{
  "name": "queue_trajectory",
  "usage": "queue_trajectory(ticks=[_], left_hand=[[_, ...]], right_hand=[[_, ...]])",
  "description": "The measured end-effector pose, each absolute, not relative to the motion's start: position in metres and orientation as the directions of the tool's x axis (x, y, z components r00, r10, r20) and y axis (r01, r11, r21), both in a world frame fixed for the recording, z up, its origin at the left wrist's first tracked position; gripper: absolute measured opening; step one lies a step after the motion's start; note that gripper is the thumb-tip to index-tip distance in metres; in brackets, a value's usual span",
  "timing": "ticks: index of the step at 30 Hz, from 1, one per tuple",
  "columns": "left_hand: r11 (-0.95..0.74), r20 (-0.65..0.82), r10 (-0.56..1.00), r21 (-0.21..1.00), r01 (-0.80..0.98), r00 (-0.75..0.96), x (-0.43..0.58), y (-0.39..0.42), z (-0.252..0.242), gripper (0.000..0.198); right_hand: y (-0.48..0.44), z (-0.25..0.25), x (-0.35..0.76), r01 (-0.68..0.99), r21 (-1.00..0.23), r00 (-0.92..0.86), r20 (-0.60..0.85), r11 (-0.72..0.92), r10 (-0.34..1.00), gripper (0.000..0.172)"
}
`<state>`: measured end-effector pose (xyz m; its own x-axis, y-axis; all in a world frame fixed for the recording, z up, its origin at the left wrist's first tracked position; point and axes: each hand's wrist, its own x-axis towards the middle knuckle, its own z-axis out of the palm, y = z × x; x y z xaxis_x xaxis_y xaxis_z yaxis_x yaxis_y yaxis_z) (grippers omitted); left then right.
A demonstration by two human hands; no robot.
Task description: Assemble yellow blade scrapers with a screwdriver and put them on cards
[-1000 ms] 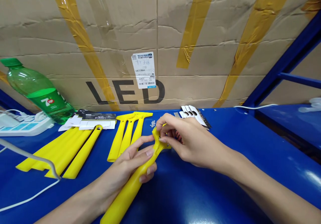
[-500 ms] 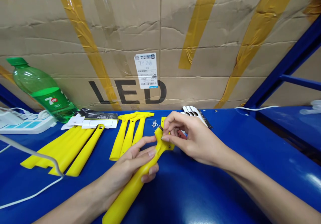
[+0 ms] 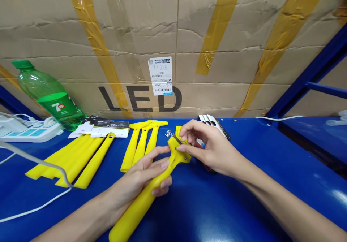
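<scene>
Holding logged | yellow scraper (image 3: 139, 204) slanted over blue bench (image 3: 244, 206), handle near, head far right | head pinched by nearly closed right hand (image 3: 208, 150) | handle cradled by half-curled left hand (image 3: 138, 177)

The right hand (image 3: 210, 150) covers much of the yellow scraper's head (image 3: 180, 155), and a dark red piece (image 3: 204, 154) behind its fingers can't be made out. The handle (image 3: 135, 206) reaches the bottom edge, both forearms (image 3: 284, 202) run out of frame, and the tiny loose parts (image 3: 168, 133) on the worktop (image 3: 244, 206) are too small to identify.
</scene>
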<state>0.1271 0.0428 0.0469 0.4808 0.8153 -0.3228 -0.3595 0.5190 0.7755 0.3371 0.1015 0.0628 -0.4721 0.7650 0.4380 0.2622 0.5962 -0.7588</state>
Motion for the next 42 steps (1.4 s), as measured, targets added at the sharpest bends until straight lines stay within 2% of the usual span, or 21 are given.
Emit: queue_trajectory(ticks=[4,11,16,19,21,22,24,25,28,30,33,35,39,42], left_hand=[[0.534,-0.339,0.799,0.779,-0.329,0.497,0.127,0.041,0.052,0.044],[0.532,-0.322,0.792,0.781,-0.326,0.519,0.125,0.041,0.052,0.041],[0.510,-0.299,0.821,0.766,-0.392,0.486,0.125,0.041,0.051,0.042],[0.510,-0.297,0.831,0.745,-0.430,0.471,0.124,0.043,0.047,0.046],[0.490,-0.298,0.854,0.734,-0.470,0.426,0.123,0.046,0.043,0.051],[0.476,-0.298,0.867,0.732,-0.488,0.399,0.121,0.048,0.041,0.054],[0.457,-0.301,0.882,0.732,-0.505,0.363,0.119,0.051,0.038,0.058],[0.451,-0.302,0.887,0.733,-0.509,0.350,0.117,0.052,0.037,0.059],[0.429,-0.296,0.900,0.736,-0.524,0.321,0.115,0.053,0.036,0.058],[0.417,-0.290,0.905,0.744,-0.521,0.311,0.114,0.052,0.037,0.055],[0.398,-0.281,0.914,0.758,-0.516,0.293,0.115,0.051,0.038,0.054],[0.396,-0.288,0.916,0.757,-0.520,0.278,0.115,0.051,0.039,0.052],[0.391,-0.293,0.919,0.760,-0.520,0.263,0.115,0.052,0.040,0.046],[0.405,-0.308,0.913,0.760,-0.508,0.267,0.113,0.051,0.042,0.043]], right_hand=[[0.103,0.062,0.336,0.188,-0.816,-0.476,0.411,0.547,0.777,0.017],[0.103,0.062,0.335,0.246,-0.847,-0.431,0.340,0.472,0.836,0.022],[0.109,0.060,0.333,0.187,-0.911,-0.422,0.265,0.369,0.867,0.030],[0.110,0.065,0.338,0.220,-0.896,-0.402,0.278,0.386,0.873,0.027],[0.106,0.070,0.346,0.390,-0.814,-0.345,0.304,0.431,0.888,0.017],[0.103,0.072,0.352,0.516,-0.736,-0.303,0.321,0.437,0.897,0.013],[0.095,0.075,0.362,0.790,-0.475,-0.295,0.261,0.388,0.919,0.018],[0.091,0.074,0.365,0.862,-0.376,-0.284,0.197,0.340,0.938,0.024],[0.085,0.064,0.366,0.950,-0.171,-0.252,0.081,0.263,0.964,0.037],[0.086,0.054,0.362,0.955,-0.137,-0.256,0.062,0.262,0.965,0.036],[0.089,0.046,0.357,0.934,-0.213,-0.266,0.114,0.285,0.957,0.019],[0.089,0.049,0.360,0.896,-0.281,-0.299,0.189,0.343,0.935,0.014],[0.087,0.069,0.376,0.779,-0.436,-0.315,0.348,0.450,0.883,0.014],[0.087,0.075,0.393,0.630,-0.632,-0.293,0.345,0.451,0.892,0.022]])
